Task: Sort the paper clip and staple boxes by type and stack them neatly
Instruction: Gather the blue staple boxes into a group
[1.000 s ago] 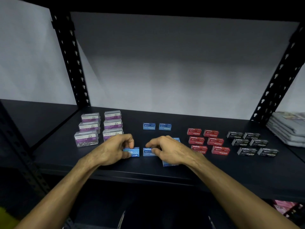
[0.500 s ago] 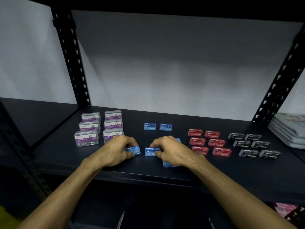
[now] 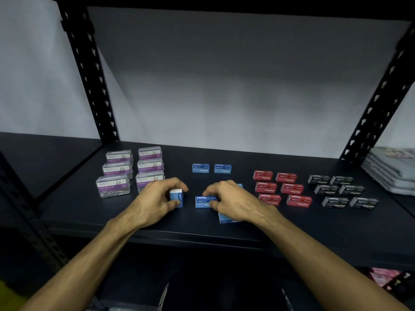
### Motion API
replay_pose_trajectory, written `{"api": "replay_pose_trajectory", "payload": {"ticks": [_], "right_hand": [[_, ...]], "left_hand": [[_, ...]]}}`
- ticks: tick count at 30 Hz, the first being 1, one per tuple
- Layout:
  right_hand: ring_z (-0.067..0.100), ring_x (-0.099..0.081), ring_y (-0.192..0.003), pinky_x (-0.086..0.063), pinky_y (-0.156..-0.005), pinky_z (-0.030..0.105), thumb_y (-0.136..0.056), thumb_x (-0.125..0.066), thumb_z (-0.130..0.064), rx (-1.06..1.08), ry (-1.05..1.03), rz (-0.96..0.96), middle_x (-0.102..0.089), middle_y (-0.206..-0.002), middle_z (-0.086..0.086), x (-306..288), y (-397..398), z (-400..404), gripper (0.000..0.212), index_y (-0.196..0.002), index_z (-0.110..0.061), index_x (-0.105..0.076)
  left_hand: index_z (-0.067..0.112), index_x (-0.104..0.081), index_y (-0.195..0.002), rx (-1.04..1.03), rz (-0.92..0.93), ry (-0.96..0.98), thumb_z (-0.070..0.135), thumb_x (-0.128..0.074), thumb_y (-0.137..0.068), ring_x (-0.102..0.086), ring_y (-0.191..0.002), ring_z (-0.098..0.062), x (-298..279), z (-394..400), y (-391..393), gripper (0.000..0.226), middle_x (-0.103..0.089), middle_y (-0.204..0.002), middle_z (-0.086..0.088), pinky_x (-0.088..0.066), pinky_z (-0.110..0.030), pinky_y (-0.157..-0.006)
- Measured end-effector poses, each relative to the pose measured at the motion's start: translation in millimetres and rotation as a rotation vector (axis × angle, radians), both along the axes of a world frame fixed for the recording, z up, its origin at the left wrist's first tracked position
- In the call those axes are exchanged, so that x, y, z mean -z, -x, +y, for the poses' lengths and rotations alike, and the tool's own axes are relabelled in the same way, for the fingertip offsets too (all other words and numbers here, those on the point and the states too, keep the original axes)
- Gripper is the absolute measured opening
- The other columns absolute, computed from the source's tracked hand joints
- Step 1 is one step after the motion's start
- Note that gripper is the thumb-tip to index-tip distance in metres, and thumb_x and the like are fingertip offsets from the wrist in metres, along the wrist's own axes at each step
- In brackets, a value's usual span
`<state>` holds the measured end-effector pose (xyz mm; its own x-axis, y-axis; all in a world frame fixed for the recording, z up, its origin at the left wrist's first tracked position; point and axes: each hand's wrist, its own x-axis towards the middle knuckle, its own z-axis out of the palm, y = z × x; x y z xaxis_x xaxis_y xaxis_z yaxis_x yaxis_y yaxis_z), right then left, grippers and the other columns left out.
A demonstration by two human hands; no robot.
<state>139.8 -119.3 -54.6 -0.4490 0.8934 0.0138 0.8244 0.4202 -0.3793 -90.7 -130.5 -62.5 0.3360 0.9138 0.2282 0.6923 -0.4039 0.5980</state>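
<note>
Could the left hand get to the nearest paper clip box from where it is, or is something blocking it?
Probably yes. The left hand sits just right of the front paper clip box with bare shelf between them. But it grips a blue staple box, which it would need to set down first.

The right hand [image 3: 233,202] covers most of a blue staple box [image 3: 229,218] lying under its wrist and the right end of the blue box [image 3: 203,202] its fingers [image 3: 210,191] pinch. Left of that box, the left hand [image 3: 155,200] hides much of another blue box [image 3: 177,197], possibly upended. A grey stack [image 3: 390,169] is cut off by the right edge, its print too blurred to read.
</note>
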Motion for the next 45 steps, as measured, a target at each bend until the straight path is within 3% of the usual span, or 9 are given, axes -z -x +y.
{"api": "replay_pose_trajectory", "payload": {"ticks": [4,10,15,19,23,26,31,40,45], "right_hand": [[0.015,-0.058,-0.12,-0.045,-0.093,0.025,-0.095,-0.06,-0.018,0.001,0.002,0.007,-0.06,-0.136,0.002,-0.9,0.2,-0.7,0.036,-0.131,-0.018,-0.061],[0.015,-0.059,-0.117,-0.043,-0.089,0.022,-0.095,-0.06,-0.016,-0.005,0.012,0.02,-0.061,-0.134,0.001,-0.5,-0.5,0.0,0.034,-0.129,-0.018,-0.063],[0.016,-0.057,-0.121,-0.044,-0.095,0.025,-0.095,-0.06,-0.016,0.004,0.025,0.024,-0.06,-0.137,0.002,0.0,-0.9,0.0,0.035,-0.131,-0.017,-0.061],[0.013,-0.059,-0.111,-0.04,-0.084,0.021,-0.095,-0.061,-0.019,0.006,0.033,0.017,-0.061,-0.132,0.002,-2.6,-1.8,-1.3,0.036,-0.131,-0.019,-0.06],[0.004,-0.051,-0.09,-0.036,-0.072,0.016,-0.093,-0.064,-0.023,0.012,0.031,0.024,-0.063,-0.123,0.0,-2.8,-3.4,0.4,0.036,-0.129,-0.022,-0.062],[0.002,-0.052,-0.083,-0.035,-0.064,0.013,-0.093,-0.065,-0.022,0.002,0.032,0.022,-0.064,-0.119,-0.001,-2.9,-1.2,2.1,0.027,-0.12,-0.022,-0.067],[0.004,-0.058,-0.077,-0.041,-0.067,0.017,-0.092,-0.063,-0.019,0.071,-0.024,0.042,-0.066,-0.096,-0.005,-15.3,-7.9,9.0,0.025,-0.116,-0.021,-0.069],[0.024,-0.064,-0.109,-0.05,-0.09,0.032,-0.094,-0.06,-0.007,0.23,-0.107,-0.049,-0.066,-0.125,0.009,-29.7,-26.6,44.4,0.032,-0.125,-0.013,-0.064],[0.026,-0.059,-0.121,-0.047,-0.101,0.037,-0.093,-0.059,-0.002,0.248,-0.078,-0.087,-0.059,-0.136,0.011,-21.1,-22.4,59.5,0.038,-0.13,-0.012,-0.06]], "left_hand": [[0.034,-0.062,-0.088,-0.012,-0.148,0.049,0.012,-0.08,-0.078,-0.068,-0.077,-0.006,5.5,3.2,-1.1,0.03,-0.071,-0.085,0.014,-0.058,-0.037,-0.076],[0.023,-0.064,-0.077,-0.073,-0.223,0.025,0.015,-0.085,-0.075,-0.069,-0.076,-0.01,14.5,2.9,3.2,0.022,-0.073,-0.081,0.008,-0.057,-0.04,-0.074],[0.031,-0.066,-0.092,-0.052,-0.155,0.073,0.012,-0.083,-0.076,-0.065,-0.072,-0.001,18.0,1.8,12.2,0.03,-0.073,-0.088,0.017,-0.057,-0.035,-0.074],[0.039,-0.063,-0.11,-0.035,-0.044,0.052,0.015,-0.084,-0.075,-0.062,-0.083,-0.004,14.8,2.5,21.1,0.048,-0.069,-0.098,0.015,-0.05,-0.018,-0.074],[0.039,-0.064,-0.106,-0.02,0.024,0.034,0.022,-0.082,-0.078,-0.056,-0.07,-0.005,6.2,3.0,18.8,0.037,-0.067,-0.091,0.01,-0.051,-0.019,-0.066],[0.037,-0.069,-0.098,-0.007,0.089,0.011,0.024,-0.077,-0.083,-0.059,-0.079,0.001,2.9,4.5,9.5,0.021,-0.069,-0.087,0.014,-0.046,-0.014,-0.064],[0.031,-0.072,-0.098,-0.039,0.069,0.025,0.025,-0.074,-0.086,-0.063,-0.081,0.003,-2.1,15.1,-7.1,0.013,-0.071,-0.088,0.016,-0.05,-0.019,-0.073],[0.028,-0.065,-0.116,-0.105,0.274,-0.079,0.027,-0.065,-0.092,-0.064,-0.103,-0.019,-20.4,54.6,-47.1,0.024,-0.069,-0.115,0.003,-0.054,-0.039,-0.088],[0.024,-0.064,-0.116,-0.136,0.372,-0.09,0.023,-0.063,-0.092,-0.064,-0.107,-0.025,-17.9,75.4,-59.2,0.024,-0.069,-0.117,-0.003,-0.053,-0.038,-0.087]]}}
